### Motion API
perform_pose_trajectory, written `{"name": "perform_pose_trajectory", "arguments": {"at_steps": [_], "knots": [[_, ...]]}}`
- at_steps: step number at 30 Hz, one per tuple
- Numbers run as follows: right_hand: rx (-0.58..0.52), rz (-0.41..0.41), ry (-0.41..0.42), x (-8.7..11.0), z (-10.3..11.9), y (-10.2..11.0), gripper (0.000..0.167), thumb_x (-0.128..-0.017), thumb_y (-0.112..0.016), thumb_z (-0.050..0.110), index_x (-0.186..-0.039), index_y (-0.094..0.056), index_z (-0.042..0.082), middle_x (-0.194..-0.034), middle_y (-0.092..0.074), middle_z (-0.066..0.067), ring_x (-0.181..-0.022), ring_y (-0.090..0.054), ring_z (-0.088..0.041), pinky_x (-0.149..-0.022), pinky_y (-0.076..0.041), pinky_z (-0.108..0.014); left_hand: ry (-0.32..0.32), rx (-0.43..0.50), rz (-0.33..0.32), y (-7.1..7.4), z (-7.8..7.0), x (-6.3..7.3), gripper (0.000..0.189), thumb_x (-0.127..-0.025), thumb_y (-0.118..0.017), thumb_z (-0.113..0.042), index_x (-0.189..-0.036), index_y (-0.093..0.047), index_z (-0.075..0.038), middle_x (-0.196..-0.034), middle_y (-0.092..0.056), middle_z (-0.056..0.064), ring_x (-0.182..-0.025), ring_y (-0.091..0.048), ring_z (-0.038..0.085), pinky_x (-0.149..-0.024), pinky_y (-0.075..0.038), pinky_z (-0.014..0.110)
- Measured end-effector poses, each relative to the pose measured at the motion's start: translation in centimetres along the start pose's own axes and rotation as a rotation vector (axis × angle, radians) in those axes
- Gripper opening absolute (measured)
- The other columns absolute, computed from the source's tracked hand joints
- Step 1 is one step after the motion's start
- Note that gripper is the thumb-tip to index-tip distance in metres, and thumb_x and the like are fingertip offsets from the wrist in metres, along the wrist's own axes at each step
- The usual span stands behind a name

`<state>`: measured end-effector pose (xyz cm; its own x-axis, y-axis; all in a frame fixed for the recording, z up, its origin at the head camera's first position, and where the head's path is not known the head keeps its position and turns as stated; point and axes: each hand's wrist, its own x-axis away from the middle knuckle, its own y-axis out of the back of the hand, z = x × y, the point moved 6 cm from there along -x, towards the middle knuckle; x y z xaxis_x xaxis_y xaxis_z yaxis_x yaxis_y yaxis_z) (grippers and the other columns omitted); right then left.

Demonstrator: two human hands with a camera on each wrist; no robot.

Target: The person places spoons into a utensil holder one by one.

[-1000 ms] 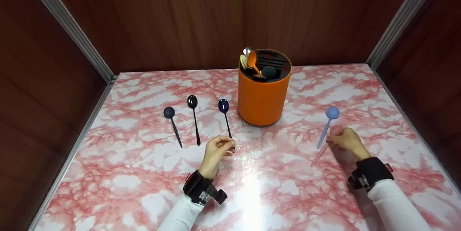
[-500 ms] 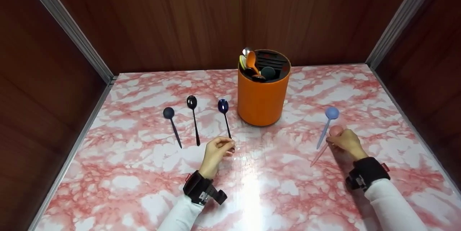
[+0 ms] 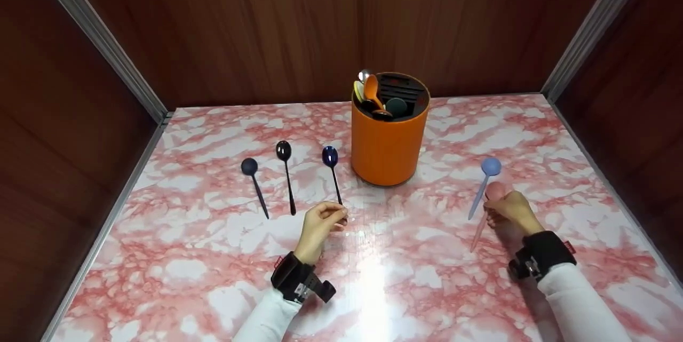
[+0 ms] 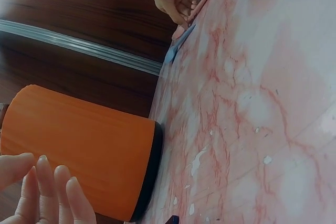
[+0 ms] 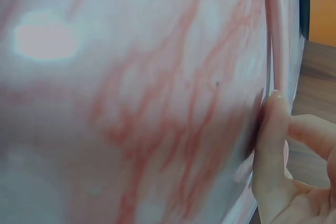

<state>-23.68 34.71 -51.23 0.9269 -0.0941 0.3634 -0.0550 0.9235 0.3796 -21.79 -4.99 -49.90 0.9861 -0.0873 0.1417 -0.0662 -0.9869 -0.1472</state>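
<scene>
My right hand pinches a pink spoon just below its round bowl; its handle slants toward me. In the right wrist view, thumb and finger meet at the pink handle. A light blue spoon lies right beside it, on the left. My left hand hovers by the handle end of a shiny dark blue spoon, partly covering it. In the left wrist view, the left fingers are loosely bent with nothing between them. The dark blue handle's tip shows apart from them.
An orange utensil holder stands at the back middle, with several spoons in its black top. To the left lie a shiny black spoon and a matte dark spoon. Wood-grain panels enclose the marbled table.
The pink spoon has turned slightly in my right hand, its handle end swinging right and toward me, its bowl shifting a little left. My left hand stays in place.
</scene>
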Motion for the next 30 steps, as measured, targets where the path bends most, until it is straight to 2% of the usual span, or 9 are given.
{"name": "perform_pose_trajectory", "arguments": {"at_steps": [7,12,17,21,30], "knots": [[0.002,0.015,0.042,0.5,0.5,0.2,0.026,-0.089,-0.051,0.008,-0.093,-0.052,-0.017,-0.056,-0.061,0.005,-0.051,-0.060,-0.006,-0.053,-0.054,-0.023,-0.004,0.008,-0.005,0.1,0.0,-0.1,0.018,-0.084,-0.062,-0.005,-0.097,-0.058,0.007,-0.071,-0.062,-0.005,-0.065,-0.061,0.009,-0.062,-0.054,0.025],[0.019,-0.019,0.095,0.6,1.3,0.6,0.028,-0.090,-0.051,0.011,-0.093,-0.052,-0.017,-0.055,-0.062,0.008,-0.051,-0.061,-0.004,-0.053,-0.055,-0.022,0.000,0.008,-0.007,0.1,0.1,-0.1,0.017,-0.084,-0.062,-0.005,-0.097,-0.059,0.006,-0.072,-0.062,-0.004,-0.065,-0.060,0.010,-0.062,-0.053,0.025],[0.050,-0.043,0.082,0.8,2.2,1.3,0.035,-0.090,-0.053,0.016,-0.101,-0.051,-0.017,-0.057,-0.062,0.009,-0.053,-0.061,-0.002,-0.056,-0.055,-0.022,0.008,0.019,-0.003,0.1,0.1,-0.1,0.017,-0.084,-0.062,-0.005,-0.097,-0.058,0.006,-0.073,-0.062,-0.003,-0.066,-0.060,0.010,-0.064,-0.054,0.026],[0.069,-0.074,0.077,0.9,3.0,1.9,0.029,-0.089,-0.052,0.014,-0.099,-0.050,-0.013,-0.058,-0.059,0.008,-0.053,-0.060,-0.001,-0.056,-0.056,-0.022,0.003,0.023,-0.001,0.1,0.1,-0.1,0.016,-0.084,-0.061,-0.004,-0.096,-0.058,0.005,-0.074,-0.062,-0.002,-0.066,-0.060,0.011,-0.065,-0.055,0.029],[0.072,-0.142,0.182,1.5,5.7,2.8,0.019,-0.089,-0.054,0.013,-0.089,-0.053,-0.006,-0.059,-0.057,0.013,-0.054,-0.058,0.002,-0.057,-0.054,-0.018,-0.002,0.046,0.008,0.2,0.1,-0.1,0.013,-0.085,-0.061,-0.004,-0.095,-0.059,0.004,-0.074,-0.063,-0.002,-0.066,-0.061,0.012,-0.063,-0.052,0.025]]}}
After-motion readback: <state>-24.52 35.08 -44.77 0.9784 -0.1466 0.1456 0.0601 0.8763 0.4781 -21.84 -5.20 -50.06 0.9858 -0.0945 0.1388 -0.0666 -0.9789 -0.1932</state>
